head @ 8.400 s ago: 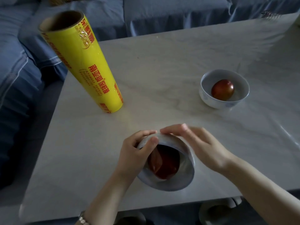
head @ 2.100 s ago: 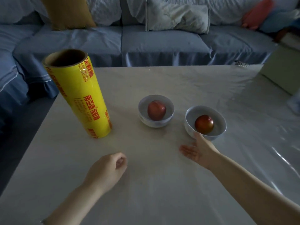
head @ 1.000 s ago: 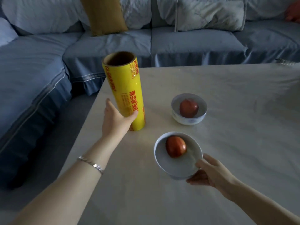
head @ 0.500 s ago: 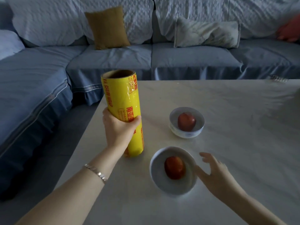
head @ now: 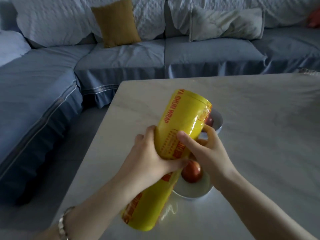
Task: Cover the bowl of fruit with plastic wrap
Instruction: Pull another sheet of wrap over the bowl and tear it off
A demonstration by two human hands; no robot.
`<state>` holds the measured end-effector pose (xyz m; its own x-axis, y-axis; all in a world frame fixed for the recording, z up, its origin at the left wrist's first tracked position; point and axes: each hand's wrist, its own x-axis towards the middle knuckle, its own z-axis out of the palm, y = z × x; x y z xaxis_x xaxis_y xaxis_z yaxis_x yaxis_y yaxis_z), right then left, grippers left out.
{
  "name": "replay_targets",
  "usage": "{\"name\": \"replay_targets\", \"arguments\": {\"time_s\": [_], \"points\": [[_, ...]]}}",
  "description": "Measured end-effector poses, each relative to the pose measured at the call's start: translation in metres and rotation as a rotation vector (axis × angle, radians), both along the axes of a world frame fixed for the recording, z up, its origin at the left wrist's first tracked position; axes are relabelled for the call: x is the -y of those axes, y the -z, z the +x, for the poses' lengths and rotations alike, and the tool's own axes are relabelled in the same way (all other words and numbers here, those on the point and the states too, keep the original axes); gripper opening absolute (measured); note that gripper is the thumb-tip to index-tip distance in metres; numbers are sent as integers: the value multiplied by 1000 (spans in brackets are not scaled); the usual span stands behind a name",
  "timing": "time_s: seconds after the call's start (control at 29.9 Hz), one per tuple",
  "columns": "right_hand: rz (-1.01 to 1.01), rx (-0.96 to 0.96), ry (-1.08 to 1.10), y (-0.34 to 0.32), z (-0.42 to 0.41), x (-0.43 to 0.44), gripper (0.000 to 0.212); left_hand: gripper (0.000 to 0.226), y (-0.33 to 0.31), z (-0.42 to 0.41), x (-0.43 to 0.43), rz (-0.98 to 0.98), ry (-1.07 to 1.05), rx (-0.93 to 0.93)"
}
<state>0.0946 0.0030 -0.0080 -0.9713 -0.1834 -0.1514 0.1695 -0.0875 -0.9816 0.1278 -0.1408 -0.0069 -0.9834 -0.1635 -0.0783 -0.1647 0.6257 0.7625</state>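
Half a second earlier the roll stood upright on the table, gripped by the left hand alone, while the right hand hovered with spread fingers beside the near bowl. Now the roll is lifted off the table and tipped over, and it is held by both hands above the near bowl.

The roll's long axis runs from near left to far right, with the near end low and close to the camera and the far end raised and pointing toward the far bowl, part of which it hides. The left hand is wrapped around the roll's middle from the left, fingers clamped on it. The right hand is closed on it from the right, thumb pressed on the upper face and fingers curled underneath.

A red fruit lies in the near bowl, uncovered, partly hidden by the roll and hands. A 2nd fruit shows in the far bowl. A bracelet is worn on the left wrist.
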Motion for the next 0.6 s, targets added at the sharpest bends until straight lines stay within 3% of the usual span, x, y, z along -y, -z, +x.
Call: {"name": "replay_targets", "arguments": {"time_s": [0.17,0.3,0.4,0.5,0.6], "points": [[-56,44,0,5,7,-27,65,95,-4,-5,-3,266,247,111],[-71,47,-38,7,6,-42,70,102,-5,-4,-2,576,337,178],[-29,44,-68,10,9,-46,69,102,1,4,-10,569,311,109],[5,-57,92,14,6,-52,69,100,8,9,-14,498,213,18],[31,-114,193,14,2,-59,52,99,10,12,-12,464,190,-2]]}}
